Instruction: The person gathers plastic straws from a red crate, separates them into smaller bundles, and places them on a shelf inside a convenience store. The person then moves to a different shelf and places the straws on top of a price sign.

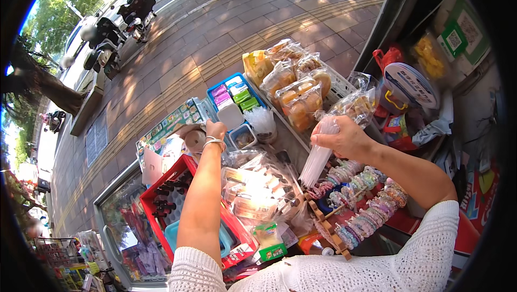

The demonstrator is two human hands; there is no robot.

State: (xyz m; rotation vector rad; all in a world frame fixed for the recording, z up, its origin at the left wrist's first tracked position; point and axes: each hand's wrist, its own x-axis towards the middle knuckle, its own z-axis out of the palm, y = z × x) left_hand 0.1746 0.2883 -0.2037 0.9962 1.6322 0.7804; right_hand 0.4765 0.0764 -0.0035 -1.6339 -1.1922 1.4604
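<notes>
My right hand (341, 136) is closed around a bundle of thin, translucent plastic straws or sticks (317, 165), held at a slant with the lower ends above beaded bracelets (359, 195) on a wooden rack (329, 227). My left hand (217, 130) has curled fingers beside a paper roll (195, 140) and a small tub with a pale lid (230, 116); what its fingertips touch is hidden. Between the hands stand a container of clear plastic pieces (262, 124) and an open square tub (243, 136). Clear-wrapped packets (258, 191) lie nearer to me.
Bagged bread (299, 100) fills a white crate (337, 86) at the far side. A blue basket (232, 76) holds tissue packs. A red box (151, 203) with small dark bottles is under my left forearm. Right stands a round-lidded tub (412, 86). Paving (169, 98) and parked scooters (109, 45) lie beyond.
</notes>
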